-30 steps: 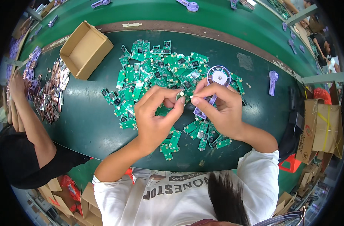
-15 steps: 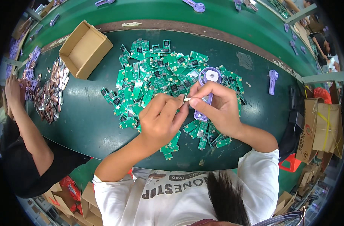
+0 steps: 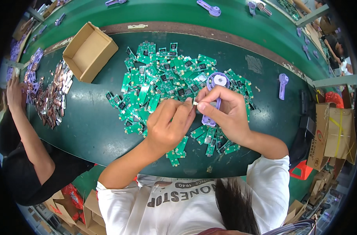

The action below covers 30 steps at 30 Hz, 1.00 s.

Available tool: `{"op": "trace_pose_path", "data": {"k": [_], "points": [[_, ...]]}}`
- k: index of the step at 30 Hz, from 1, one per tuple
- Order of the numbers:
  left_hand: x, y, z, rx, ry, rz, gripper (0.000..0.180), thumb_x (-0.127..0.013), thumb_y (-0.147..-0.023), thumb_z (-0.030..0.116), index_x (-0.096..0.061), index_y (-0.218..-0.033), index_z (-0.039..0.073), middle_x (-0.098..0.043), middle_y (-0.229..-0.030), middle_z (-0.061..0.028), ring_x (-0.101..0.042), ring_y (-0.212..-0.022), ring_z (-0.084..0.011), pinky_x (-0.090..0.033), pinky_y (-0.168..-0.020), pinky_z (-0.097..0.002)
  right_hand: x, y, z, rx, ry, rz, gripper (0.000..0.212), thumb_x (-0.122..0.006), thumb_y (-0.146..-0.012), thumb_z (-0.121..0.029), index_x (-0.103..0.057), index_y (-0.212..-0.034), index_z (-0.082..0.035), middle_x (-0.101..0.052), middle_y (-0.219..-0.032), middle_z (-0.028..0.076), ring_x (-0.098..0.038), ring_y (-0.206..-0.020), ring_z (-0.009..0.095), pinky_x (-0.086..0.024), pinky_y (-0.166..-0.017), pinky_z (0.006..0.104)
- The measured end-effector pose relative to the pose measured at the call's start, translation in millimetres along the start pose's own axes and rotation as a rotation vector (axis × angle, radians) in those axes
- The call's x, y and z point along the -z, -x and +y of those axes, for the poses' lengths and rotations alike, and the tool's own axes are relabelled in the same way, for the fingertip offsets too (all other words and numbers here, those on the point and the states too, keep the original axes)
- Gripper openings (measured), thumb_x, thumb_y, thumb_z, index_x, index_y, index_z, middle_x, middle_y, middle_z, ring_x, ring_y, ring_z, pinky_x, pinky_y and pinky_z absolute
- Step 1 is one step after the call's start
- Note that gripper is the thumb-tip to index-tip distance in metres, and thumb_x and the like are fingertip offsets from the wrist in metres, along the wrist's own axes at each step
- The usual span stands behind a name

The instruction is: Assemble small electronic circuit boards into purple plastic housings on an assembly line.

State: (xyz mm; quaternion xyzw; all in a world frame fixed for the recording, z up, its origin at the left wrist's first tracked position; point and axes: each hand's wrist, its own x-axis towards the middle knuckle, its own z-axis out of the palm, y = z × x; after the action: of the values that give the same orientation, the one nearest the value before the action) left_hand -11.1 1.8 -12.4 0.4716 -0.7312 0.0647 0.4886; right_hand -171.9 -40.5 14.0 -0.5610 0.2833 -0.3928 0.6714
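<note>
1. A purple plastic casing [image 3: 212, 102] is held in the right hand [image 3: 225, 113], above the heap of green circuit boards [image 3: 166, 86] on the dark green table [image 3: 88, 129].
2. The casing's long axis is seen to run near to far, slightly tilted: its round head with a white disc points to the far side, and its narrow tail points to the near side, just left of the right palm.
3. The middle of the casing is covered by the right fingers [image 3: 213, 96], which are curled narrowly around it, so only the head and the tail are shown.
4. A tiny pale part [image 3: 194, 103] is pinched between the right thumb tip and the left fingertips [image 3: 188, 107], just left of the casing's shaft; what kind of part it is cannot be told.
5. The left hand [image 3: 168, 125] is closed narrowly, its fingers bent toward the right hand and touching it at the tips.
6. An open cardboard box [image 3: 88, 51] is set at the far left of the table.
7. Another purple casing [image 3: 282, 84] is laid well apart on the right.
8. A pile of copper-coloured parts [image 3: 53, 94] is found at the left, beside another person's arm [image 3: 26, 129].
</note>
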Motion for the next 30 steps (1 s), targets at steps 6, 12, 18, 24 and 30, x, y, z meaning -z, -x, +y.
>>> {"op": "trace_pose_path", "data": {"k": [6, 12, 18, 24, 30], "points": [[1, -1, 1, -0.015, -0.012, -0.009, 0.026, -0.075, -0.067, -0.006, -0.063, -0.09, -0.004, -0.053, -0.069, -0.0071, -0.054, -0.056, -0.0183, -0.043, -0.045, -0.028, 0, 0, 1, 0.022, 0.016, 0.014, 0.005, -0.064, -0.085, -0.001, -0.059, -0.085, 0.0, -0.059, -0.093, 0.01, -0.055, -0.091, 0.014, -0.044, -0.08, 0.0292], [-3, -1, 3, -0.027, 0.009, 0.008, 0.024, -0.074, -0.068, -0.008, -0.062, -0.089, -0.006, -0.057, -0.071, -0.0095, -0.057, -0.058, -0.0196, -0.046, -0.047, -0.029, 2, -3, 4, 0.075, 0.032, -0.01, 0.006, -0.064, -0.086, 0.0, -0.059, -0.083, 0.0, -0.058, -0.087, 0.005, -0.053, -0.083, 0.01, -0.043, -0.072, 0.0251], [0, -3, 6, 0.016, 0.075, 0.007, 0.022, -0.073, -0.068, -0.009, -0.061, -0.086, -0.005, -0.061, -0.073, -0.0115, -0.061, -0.061, -0.0211, -0.048, -0.05, -0.0295, 5, -3, 0, -0.085, -0.064, -0.029, 0.009, -0.066, -0.085, -0.004, -0.057, -0.082, -0.002, -0.057, -0.089, 0.007, -0.052, -0.086, 0.012, -0.041, -0.076, 0.0281], [0, -1, 7, 0.067, 0.13, 0.008, 0.022, -0.074, -0.068, -0.008, -0.06, -0.084, -0.003, -0.06, -0.071, -0.011, -0.061, -0.06, -0.0214, -0.048, -0.05, -0.0305, 7, -7, 2, -0.095, -0.117, -0.065, 0.012, -0.067, -0.085, -0.007, -0.056, -0.082, -0.002, -0.055, -0.088, 0.007, -0.05, -0.083, 0.012, -0.04, -0.074, 0.0275], [0, 1, 6, 0.088, 0.146, 0.012, 0.022, -0.073, -0.068, -0.008, -0.06, -0.085, -0.002, -0.06, -0.071, -0.011, -0.059, -0.058, -0.022, -0.047, -0.05, -0.0312, 11, -11, 6, -0.027, -0.023, -0.157, 0.009, -0.063, -0.088, -0.005, -0.056, -0.085, -0.001, -0.056, -0.087, 0.004, -0.052, -0.081, 0.008, -0.043, -0.069, 0.0244]]}}
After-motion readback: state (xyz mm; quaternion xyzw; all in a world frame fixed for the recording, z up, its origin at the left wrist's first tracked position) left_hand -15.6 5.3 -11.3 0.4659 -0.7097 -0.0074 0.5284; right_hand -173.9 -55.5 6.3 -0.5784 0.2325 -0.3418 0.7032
